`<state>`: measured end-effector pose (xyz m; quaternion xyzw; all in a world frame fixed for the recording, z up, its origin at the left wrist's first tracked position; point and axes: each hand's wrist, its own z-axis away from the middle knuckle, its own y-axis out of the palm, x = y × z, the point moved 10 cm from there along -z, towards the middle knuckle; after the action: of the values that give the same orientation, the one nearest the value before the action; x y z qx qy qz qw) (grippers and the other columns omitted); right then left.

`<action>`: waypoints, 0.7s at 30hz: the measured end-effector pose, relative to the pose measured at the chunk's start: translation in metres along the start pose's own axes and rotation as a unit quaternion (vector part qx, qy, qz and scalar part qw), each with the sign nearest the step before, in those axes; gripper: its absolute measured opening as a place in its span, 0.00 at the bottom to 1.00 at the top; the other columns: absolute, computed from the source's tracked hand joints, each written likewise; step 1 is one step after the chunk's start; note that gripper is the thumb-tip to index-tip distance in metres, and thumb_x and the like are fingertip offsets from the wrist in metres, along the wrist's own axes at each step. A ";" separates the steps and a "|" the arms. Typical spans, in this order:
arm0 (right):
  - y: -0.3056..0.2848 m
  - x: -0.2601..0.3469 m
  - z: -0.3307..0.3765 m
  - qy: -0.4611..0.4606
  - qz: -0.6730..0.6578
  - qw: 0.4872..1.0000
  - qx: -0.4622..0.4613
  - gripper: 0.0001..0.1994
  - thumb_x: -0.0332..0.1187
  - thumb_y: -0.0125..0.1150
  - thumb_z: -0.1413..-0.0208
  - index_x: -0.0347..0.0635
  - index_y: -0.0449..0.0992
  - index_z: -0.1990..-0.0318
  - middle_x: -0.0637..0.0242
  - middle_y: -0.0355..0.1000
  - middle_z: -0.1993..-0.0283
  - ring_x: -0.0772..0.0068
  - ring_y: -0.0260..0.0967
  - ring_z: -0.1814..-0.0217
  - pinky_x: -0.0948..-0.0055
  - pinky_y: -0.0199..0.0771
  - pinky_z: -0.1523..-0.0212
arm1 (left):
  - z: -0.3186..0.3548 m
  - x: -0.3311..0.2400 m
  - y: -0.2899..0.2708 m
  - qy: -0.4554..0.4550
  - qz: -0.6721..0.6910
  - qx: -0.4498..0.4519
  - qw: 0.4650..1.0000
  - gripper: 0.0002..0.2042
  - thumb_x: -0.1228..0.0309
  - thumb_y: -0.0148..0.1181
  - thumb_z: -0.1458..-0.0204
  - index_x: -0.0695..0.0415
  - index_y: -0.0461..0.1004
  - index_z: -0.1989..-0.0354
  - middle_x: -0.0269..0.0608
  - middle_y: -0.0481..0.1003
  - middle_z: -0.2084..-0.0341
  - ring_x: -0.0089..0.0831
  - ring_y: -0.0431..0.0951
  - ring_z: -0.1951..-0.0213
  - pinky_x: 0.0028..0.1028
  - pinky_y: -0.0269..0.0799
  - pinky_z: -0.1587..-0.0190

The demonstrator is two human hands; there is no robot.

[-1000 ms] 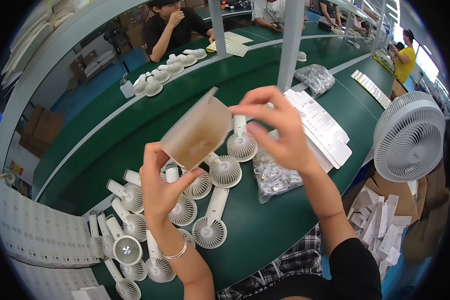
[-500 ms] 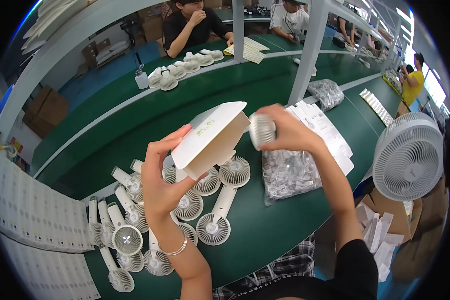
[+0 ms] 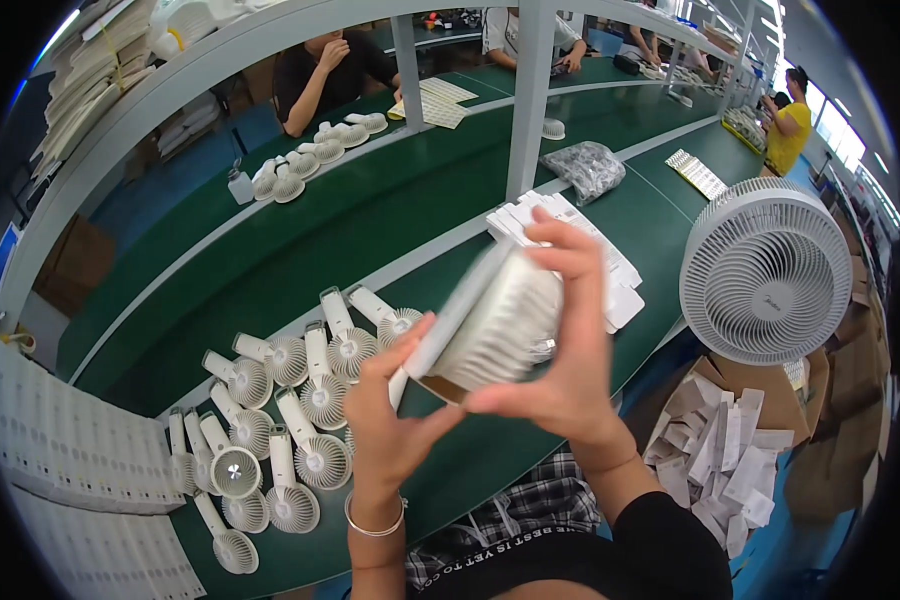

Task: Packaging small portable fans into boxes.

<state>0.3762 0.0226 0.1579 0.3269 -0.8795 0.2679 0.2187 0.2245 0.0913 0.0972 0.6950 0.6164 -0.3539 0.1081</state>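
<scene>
Between my hands a white cardboard box [image 3: 452, 310] is held tilted above the bench, blurred by motion. My left hand [image 3: 395, 415] grips its lower left end, next to a brown opening. With fingers over the top and thumb at the lower edge, my right hand [image 3: 570, 340] spans the other side. A striped whitish surface faces me; whether it is the box's printed face or a fan's grille, I cannot tell. Several white handheld fans [image 3: 322, 462] lie to the left of my left hand, one showing a shiny round centre [image 3: 236, 471].
Stacked printed white boxes [image 3: 80, 430] stand at the left edge. Flat white cartons [image 3: 610, 255] and a plastic bag [image 3: 585, 170] lie beyond my right hand. A large fan [image 3: 767, 275] and a carton of white card pieces [image 3: 720, 440] are at right. Co-workers sit across the bench.
My right hand has come left onto the box; the fan head it held is no longer distinct. My left hand has moved right and down, tilting the box more steeply. The whole view has shifted.
</scene>
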 end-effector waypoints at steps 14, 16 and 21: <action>0.083 -0.073 0.107 0.161 -0.459 0.873 0.045 0.33 0.50 0.46 0.39 0.28 0.56 0.37 0.56 0.68 0.47 0.67 0.67 0.45 0.71 0.64 0.43 | 0.074 0.057 0.028 -0.195 0.347 -0.020 0.917 0.32 0.48 0.39 0.42 0.66 0.60 0.43 0.48 0.64 0.45 0.35 0.64 0.42 0.33 0.56 0.39; 0.089 -0.078 0.108 0.222 -0.455 0.860 0.062 0.32 0.49 0.45 0.38 0.28 0.59 0.39 0.55 0.69 0.48 0.66 0.68 0.46 0.70 0.64 0.43 | 0.074 0.063 0.024 -0.237 0.336 -0.012 0.912 0.29 0.51 0.41 0.42 0.66 0.61 0.44 0.48 0.66 0.46 0.35 0.65 0.43 0.33 0.57 0.39; 0.101 -0.085 0.107 0.323 -0.439 0.833 0.089 0.16 0.28 0.53 0.44 0.30 0.70 0.49 0.53 0.72 0.54 0.67 0.71 0.51 0.69 0.69 0.47 | 0.066 0.062 0.010 -0.278 0.307 -0.059 0.908 0.16 0.73 0.49 0.46 0.67 0.69 0.50 0.47 0.74 0.54 0.37 0.71 0.47 0.33 0.59 0.40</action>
<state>0.3425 0.0610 -0.0048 0.5916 -0.4950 0.3108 0.5554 0.2093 0.0991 0.0081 0.7156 0.3371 -0.4457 0.4192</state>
